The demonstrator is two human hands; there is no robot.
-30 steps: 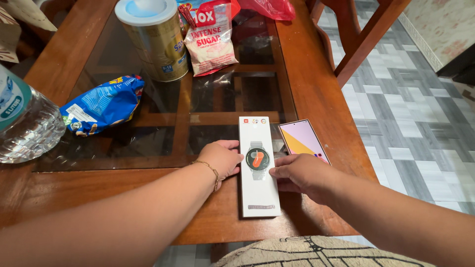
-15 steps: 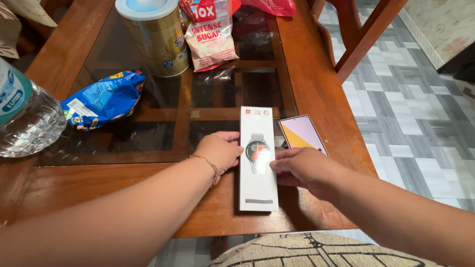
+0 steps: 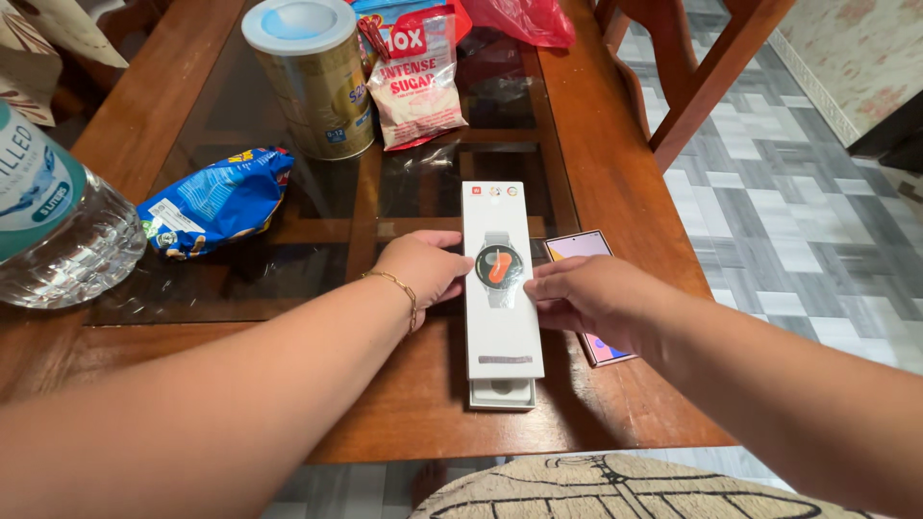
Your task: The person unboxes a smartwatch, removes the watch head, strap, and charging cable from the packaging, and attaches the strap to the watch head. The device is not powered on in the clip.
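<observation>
One head-worn view looks steeply down, close above the near edge of the desk (image 3: pixel 615 192), facing its far end.

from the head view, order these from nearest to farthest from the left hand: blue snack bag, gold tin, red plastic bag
1. blue snack bag, to the left of the left hand
2. gold tin, farther back on the glass
3. red plastic bag, at the table's far end

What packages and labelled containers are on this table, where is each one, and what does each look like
Long white watch box: table's near edge, between left hand and right hand, inner tray showing at its near end.
Pink flat box: right of it, partly under the right hand.
Gold tin with pale blue lid: far side.
Red-and-white pouch: beside the tin.
Blue snack bag: left, lying crumpled.
Clear water bottle: far left, blue-green label.
</observation>
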